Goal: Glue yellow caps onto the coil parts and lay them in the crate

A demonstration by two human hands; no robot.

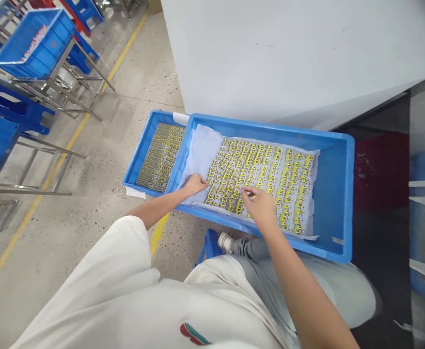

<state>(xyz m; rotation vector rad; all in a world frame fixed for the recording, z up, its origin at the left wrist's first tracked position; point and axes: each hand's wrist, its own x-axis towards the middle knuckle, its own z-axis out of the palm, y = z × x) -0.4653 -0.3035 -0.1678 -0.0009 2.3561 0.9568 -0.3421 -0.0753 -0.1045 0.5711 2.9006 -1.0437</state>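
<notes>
A large blue plastic tray (pixel 334 194) lies in front of me, lined with a pale cloth (pixel 205 145). On the cloth stand many rows of small yellow-and-dark parts (pixel 287 186), too small for me to name. My left hand (pixel 195 184) rests at the left end of the rows, fingers closed, its fingertips at the edge of the outermost row. Over the middle rows is my right hand (pixel 259 203), thumb and forefinger pinched together. Whatever either hand may hold is hidden or too small to make out.
A second blue tray (pixel 135 167) with rows of similar small parts sits under the left end of the large one. Behind stands a white panel (pixel 292 58). A blue crate (pixel 48 46) rests on a metal stand at upper left. A blue stool (pixel 209 245) is below.
</notes>
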